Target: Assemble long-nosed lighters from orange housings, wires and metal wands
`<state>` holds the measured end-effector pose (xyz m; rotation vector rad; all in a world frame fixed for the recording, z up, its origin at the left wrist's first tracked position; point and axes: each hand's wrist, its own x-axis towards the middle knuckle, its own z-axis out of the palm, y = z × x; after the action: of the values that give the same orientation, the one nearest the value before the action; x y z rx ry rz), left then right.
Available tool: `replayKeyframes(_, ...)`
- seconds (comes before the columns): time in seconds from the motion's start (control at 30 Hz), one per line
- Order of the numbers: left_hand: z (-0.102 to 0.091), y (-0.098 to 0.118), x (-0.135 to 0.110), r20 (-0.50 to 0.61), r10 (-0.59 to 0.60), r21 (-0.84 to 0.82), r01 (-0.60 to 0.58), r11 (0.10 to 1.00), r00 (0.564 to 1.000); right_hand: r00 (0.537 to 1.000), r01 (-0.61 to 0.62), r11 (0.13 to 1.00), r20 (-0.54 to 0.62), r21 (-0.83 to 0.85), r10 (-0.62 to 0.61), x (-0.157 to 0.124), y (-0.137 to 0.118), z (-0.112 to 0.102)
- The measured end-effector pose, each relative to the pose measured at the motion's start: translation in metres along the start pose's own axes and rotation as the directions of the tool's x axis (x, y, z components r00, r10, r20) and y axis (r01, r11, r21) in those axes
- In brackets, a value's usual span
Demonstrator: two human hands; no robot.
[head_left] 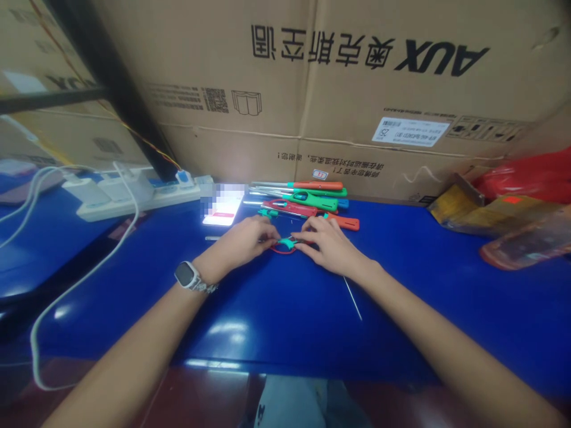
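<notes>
A small teal-green part [286, 243] with a thin red loop [283, 252] beside it is between my hands, just above the blue table [267, 297]. My left hand [250, 239] is closed, its thumb and forefinger pinching the left end. From the other side, my right hand [332, 245] pinches the right end with its fingertips. The fingers partly cover the part, so its exact kind is unclear. Right behind the hands lies a pile of long-necked lighters, among them a green lighter [319, 203], a red lighter [297, 207] and an orange lighter [350, 222].
A lit phone [223, 208] lies left of the lighters, near a white power strip [143, 199] with trailing cables. A thin metal rod [353, 299] rests by my right forearm. Behind stands a large cardboard box [214, 142]; packets and a red bag [526, 169] are at right.
</notes>
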<state>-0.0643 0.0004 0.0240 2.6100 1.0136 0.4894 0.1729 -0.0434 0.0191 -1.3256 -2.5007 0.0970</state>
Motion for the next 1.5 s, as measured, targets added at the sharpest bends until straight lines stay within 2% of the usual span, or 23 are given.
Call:
replayKeyframes(0.23, -0.006, 0.006, -0.006, 0.037, -0.051, 0.092, 0.047, 0.995, 0.998, 0.999, 0.044, 0.983, -0.001, -0.180, -0.045, -0.005, -0.009, -0.001)
replayKeyframes(0.4, -0.007, 0.013, -0.011, 0.042, -0.081, 0.128, 0.075, 0.989, 0.996, 0.999, 0.051, 0.967, 0.001, -0.249, -0.052, -0.004, -0.015, -0.002)
replayKeyframes(0.57, -0.003, 0.008, -0.009, 0.047, -0.078, 0.093, 0.074, 0.993, 0.996, 0.998, 0.062, 0.971, 0.007, -0.229, -0.062, -0.001, -0.016, -0.002)
replayKeyframes(0.73, 0.000, -0.002, -0.003, 0.033, -0.025, 0.032, 0.024, 0.999, 0.999, 0.999, 0.037, 0.998, -0.022, -0.052, -0.038, 0.006, -0.010, 0.003)
replayKeyframes(0.87, 0.001, -0.002, -0.003, 0.013, -0.016, 0.045, 0.016, 0.999, 1.000, 0.999, -0.008, 0.999, -0.036, 0.046, 0.010, 0.007, -0.008, 0.007)
replayKeyframes(1.13, 0.000, 0.001, -0.004, -0.010, -0.068, 0.054, 0.068, 0.996, 0.998, 0.999, 0.040, 0.984, 0.036, -0.172, -0.034, 0.006, -0.012, 0.006)
replayKeyframes(1.27, -0.004, 0.009, -0.005, 0.049, -0.114, 0.161, 0.105, 0.981, 0.992, 0.998, 0.045, 0.967, 0.050, -0.250, -0.034, 0.006, -0.013, 0.006)
replayKeyframes(1.4, -0.004, 0.026, -0.012, 0.099, -0.153, 0.323, 0.114, 0.940, 0.983, 0.998, 0.053, 0.965, 0.046, -0.257, -0.042, 0.006, -0.013, 0.007)
replayKeyframes(1.5, -0.003, 0.032, -0.021, 0.082, -0.113, 0.364, 0.075, 0.928, 0.990, 0.998, 0.054, 0.966, 0.036, -0.253, -0.046, 0.007, -0.013, 0.006)
